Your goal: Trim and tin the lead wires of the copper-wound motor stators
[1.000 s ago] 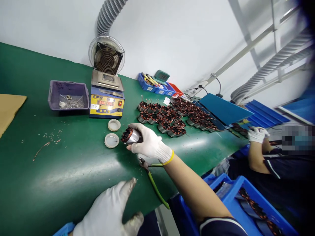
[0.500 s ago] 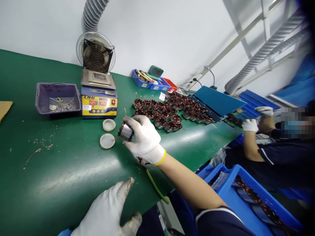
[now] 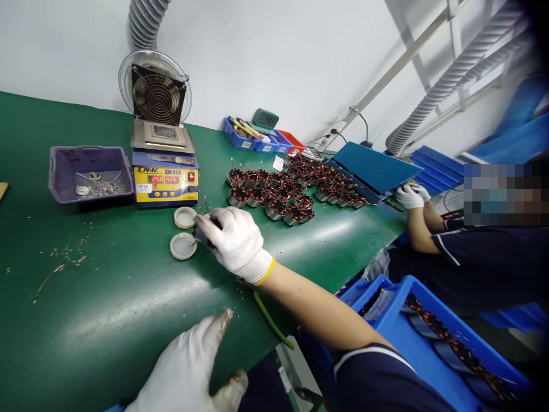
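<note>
Currently, the right hand (image 3: 234, 237) in a white knit glove grasps a copper-wound, metal-sided cylindrical core (image 3: 201, 234); the core sits under the curled fingers, mostly hidden, just right of two round, whitish shallow dishes (image 3: 183, 246). Nearer me, the left hand (image 3: 184, 366), white-gloved with stained fingertips, is spread and holds nothing. Green-handled pliers (image 3: 271, 324) lie partly behind the right forearm. Versus half a second ago: the core's silvery side, then plainly visible, is now largely covered by the glove.
</note>
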The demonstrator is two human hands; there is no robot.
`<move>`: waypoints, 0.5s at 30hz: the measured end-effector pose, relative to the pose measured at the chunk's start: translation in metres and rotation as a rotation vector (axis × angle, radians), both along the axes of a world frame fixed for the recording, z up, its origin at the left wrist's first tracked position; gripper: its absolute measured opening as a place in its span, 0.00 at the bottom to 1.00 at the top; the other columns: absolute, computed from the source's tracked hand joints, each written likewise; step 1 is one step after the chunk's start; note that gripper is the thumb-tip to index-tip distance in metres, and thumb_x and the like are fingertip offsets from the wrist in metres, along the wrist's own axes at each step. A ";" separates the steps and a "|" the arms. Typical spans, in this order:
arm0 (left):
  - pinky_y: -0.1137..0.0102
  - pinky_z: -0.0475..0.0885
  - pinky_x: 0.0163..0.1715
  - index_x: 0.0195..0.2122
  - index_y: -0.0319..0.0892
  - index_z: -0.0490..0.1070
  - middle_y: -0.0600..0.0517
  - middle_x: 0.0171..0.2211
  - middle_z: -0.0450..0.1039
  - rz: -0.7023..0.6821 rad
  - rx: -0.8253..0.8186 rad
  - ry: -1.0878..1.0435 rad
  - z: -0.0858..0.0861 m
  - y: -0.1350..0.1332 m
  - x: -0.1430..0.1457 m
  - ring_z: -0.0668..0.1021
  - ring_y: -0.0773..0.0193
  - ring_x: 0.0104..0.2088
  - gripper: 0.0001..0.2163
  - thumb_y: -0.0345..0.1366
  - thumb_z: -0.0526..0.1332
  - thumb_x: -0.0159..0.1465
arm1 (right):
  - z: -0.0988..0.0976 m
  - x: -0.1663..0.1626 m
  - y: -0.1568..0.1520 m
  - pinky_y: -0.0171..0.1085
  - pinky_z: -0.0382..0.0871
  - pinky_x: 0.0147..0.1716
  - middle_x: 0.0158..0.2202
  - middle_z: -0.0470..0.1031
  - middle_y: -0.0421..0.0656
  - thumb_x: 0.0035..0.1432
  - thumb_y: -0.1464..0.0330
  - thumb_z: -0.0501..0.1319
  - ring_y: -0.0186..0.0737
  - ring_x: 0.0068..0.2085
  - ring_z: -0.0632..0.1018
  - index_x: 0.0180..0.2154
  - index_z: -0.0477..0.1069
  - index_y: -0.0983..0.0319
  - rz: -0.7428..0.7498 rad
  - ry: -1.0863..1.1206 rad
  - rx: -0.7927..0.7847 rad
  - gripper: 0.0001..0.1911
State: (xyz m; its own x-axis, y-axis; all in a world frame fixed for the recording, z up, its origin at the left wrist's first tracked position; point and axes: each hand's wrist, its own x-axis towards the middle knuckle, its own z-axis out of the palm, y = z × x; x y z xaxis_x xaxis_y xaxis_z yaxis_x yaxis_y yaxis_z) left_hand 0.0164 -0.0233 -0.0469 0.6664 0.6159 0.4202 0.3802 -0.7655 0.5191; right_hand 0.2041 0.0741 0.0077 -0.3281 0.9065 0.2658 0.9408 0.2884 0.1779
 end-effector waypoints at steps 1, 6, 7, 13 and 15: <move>0.74 0.80 0.39 0.56 0.35 0.67 0.41 0.45 0.82 0.000 0.001 0.002 0.000 0.000 0.000 0.85 0.58 0.40 0.26 0.36 0.62 0.56 | 0.000 0.001 0.000 0.43 0.66 0.41 0.50 0.76 0.51 0.69 0.67 0.55 0.47 0.44 0.74 0.61 0.68 0.52 0.000 -0.010 0.001 0.21; 0.72 0.80 0.42 0.57 0.32 0.68 0.38 0.48 0.81 -0.047 -0.027 0.045 -0.007 0.001 -0.001 0.85 0.55 0.43 0.27 0.37 0.65 0.56 | 0.013 0.009 0.011 0.45 0.66 0.43 0.50 0.75 0.50 0.67 0.65 0.56 0.48 0.46 0.74 0.61 0.69 0.55 0.009 -0.037 0.099 0.22; 0.71 0.80 0.43 0.58 0.32 0.68 0.38 0.49 0.80 -0.062 -0.047 0.058 -0.010 0.001 -0.002 0.84 0.54 0.44 0.28 0.37 0.65 0.56 | 0.019 0.011 0.020 0.46 0.66 0.44 0.51 0.74 0.51 0.67 0.65 0.56 0.49 0.46 0.73 0.62 0.68 0.55 0.007 -0.039 0.149 0.23; 0.73 0.80 0.45 0.66 0.35 0.60 0.40 0.55 0.77 -0.158 -0.133 0.127 -0.036 0.008 -0.010 0.82 0.56 0.49 0.33 0.36 0.66 0.59 | 0.084 0.005 0.115 0.52 0.66 0.49 0.57 0.67 0.53 0.65 0.70 0.57 0.54 0.52 0.69 0.65 0.61 0.59 -0.034 -0.084 0.352 0.27; 0.72 0.80 0.45 0.66 0.36 0.60 0.41 0.55 0.77 -0.151 -0.084 0.152 -0.040 0.013 -0.010 0.83 0.56 0.48 0.33 0.36 0.66 0.59 | 0.104 -0.008 0.151 0.53 0.65 0.50 0.57 0.66 0.54 0.65 0.73 0.56 0.56 0.54 0.69 0.65 0.60 0.61 -0.089 -0.092 0.326 0.27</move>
